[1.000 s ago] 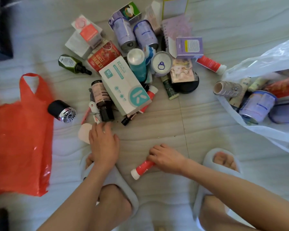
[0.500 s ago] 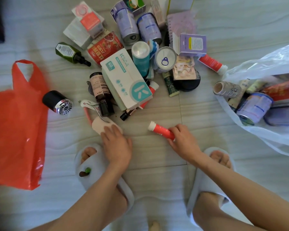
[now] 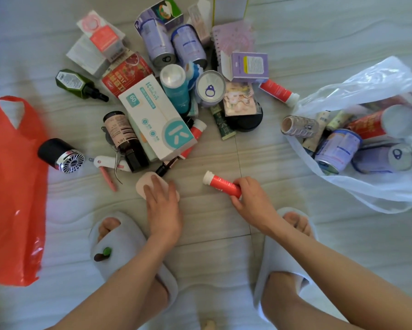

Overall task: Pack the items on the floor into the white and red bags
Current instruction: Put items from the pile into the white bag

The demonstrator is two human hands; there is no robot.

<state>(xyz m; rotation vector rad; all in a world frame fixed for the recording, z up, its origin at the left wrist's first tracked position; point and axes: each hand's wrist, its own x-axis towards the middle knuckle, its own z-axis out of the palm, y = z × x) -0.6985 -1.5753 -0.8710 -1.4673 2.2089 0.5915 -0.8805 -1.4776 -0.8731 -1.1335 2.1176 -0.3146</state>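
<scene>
Your right hand (image 3: 255, 201) grips the red tube (image 3: 222, 183), light and stiff; left hand (image 3: 162, 206) flat on the pad (image 3: 141, 185), unclosed. White bag (image 3: 366, 186) at three o'clock.

Left hand (image 3: 162, 206) flat, palm down — right hand (image 3: 255, 201) apparently closed, fingers (image 3: 237, 201) curled.

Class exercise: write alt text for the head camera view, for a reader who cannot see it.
Seen from above, a person's right hand grips a red tube while the left hand rests on a pale pink oval pad. Boxes and cans lie between a red bag and a part-filled white bag.
</scene>
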